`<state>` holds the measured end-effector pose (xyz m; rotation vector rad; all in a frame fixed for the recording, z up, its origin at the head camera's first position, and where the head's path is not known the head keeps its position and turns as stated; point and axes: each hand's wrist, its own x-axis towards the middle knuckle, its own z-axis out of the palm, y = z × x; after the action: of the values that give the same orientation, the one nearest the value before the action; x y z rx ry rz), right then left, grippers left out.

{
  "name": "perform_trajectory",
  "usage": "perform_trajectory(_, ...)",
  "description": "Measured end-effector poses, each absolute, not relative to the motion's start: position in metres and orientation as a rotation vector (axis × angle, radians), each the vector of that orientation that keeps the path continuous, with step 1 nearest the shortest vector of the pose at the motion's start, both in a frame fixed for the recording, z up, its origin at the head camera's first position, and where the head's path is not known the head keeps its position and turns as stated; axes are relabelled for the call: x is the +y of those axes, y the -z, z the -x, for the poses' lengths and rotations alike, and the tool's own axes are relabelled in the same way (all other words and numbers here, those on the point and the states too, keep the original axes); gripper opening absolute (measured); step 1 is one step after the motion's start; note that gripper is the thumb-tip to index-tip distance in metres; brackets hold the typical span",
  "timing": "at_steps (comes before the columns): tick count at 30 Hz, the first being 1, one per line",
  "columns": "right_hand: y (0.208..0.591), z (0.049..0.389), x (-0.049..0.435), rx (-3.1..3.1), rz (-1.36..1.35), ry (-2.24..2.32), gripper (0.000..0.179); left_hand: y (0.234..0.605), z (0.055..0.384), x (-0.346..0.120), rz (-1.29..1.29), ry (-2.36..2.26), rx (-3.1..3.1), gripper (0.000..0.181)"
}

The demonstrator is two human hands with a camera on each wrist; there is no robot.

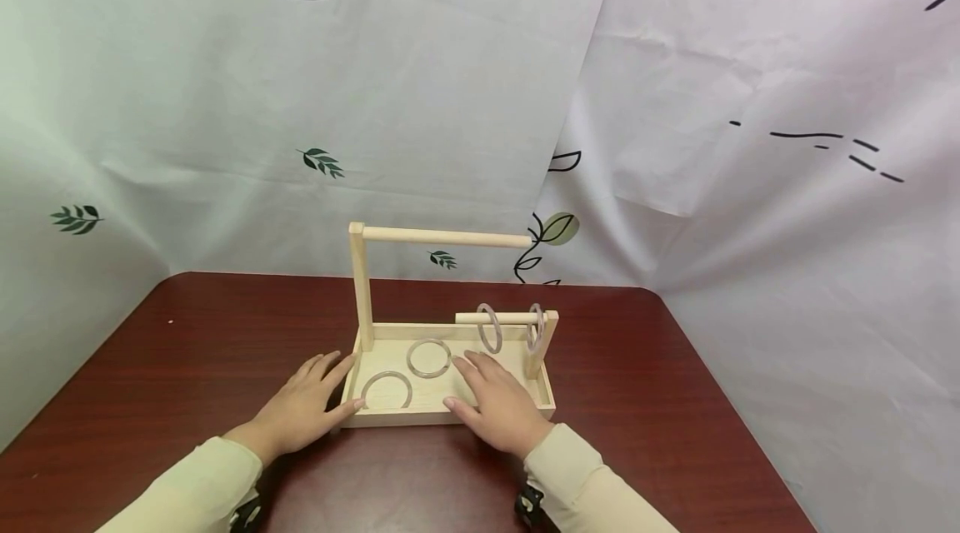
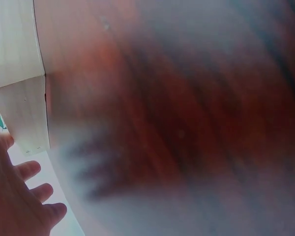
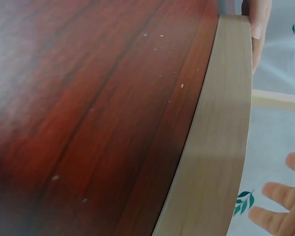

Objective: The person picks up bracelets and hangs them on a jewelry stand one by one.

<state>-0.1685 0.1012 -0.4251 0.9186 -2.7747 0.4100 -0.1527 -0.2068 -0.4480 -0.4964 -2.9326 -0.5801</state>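
White leaf-printed backdrop cloth (image 1: pixel 450 83) is hanging behind a red-brown wood-grain table (image 1: pixel 262 325); both hands are flanking a pale rectangular wooden tray (image 1: pixel 401 418).
Left hand (image 1: pixel 300 406) is touching the tray's left end; right hand (image 1: pixel 498 404) is reaching over its front wall, contact unclear; all visible fingers are lying relaxed, gripping nothing. One greyish thin round ring (image 1: pixel 387 373) is lying at the tray's front left, a second ring (image 1: pixel 429 341) near its middle. Two hung rings (image 1: pixel 497 331) (image 1: pixel 542 326) are hanging over its right end on a short pale wooden dowel (image 1: pixel 517 318). Judged risks: no stop is showing at the dowel's left tip, so a knuckle bump could be sending the nearer one off; uneven pushing could be skewing the tray, setting both swinging.
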Motion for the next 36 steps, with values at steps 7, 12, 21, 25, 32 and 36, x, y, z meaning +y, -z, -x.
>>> perform_trajectory(7, 0.42, 0.174, 0.091, -2.82, -0.938, -0.453, 0.058, 0.448, 0.153, -0.208, 0.507, 0.605, -2.949, 0.073)
perform_trajectory(12, 0.415, 0.18, 0.082, -2.809, -0.978, -0.422, 0.059, 0.45, 0.154, -0.21, 0.513, 0.583, -2.964, 0.076)
perform_trajectory(21, 0.409, 0.192, 0.066, -2.849, -1.011, -0.417, 0.062, 0.452, 0.155, -0.211, 0.496, 0.598, -2.997, 0.078)
perform_trajectory(25, 0.406, 0.197, 0.06, -2.879, -1.0, -0.414, 0.062, 0.453, 0.155, -0.211, 0.494, 0.595, -3.007, 0.079)
perform_trajectory(32, 0.408, 0.205, 0.052, -2.949, -0.98, -0.43, 0.063, 0.455, 0.155, -0.212, 0.476, 0.641, -3.042, 0.08)
perform_trajectory(36, 0.412, 0.211, 0.05, -2.977, -0.975, -0.423, 0.064, 0.455, 0.155, -0.212, 0.48, 0.661, -3.058, 0.081)
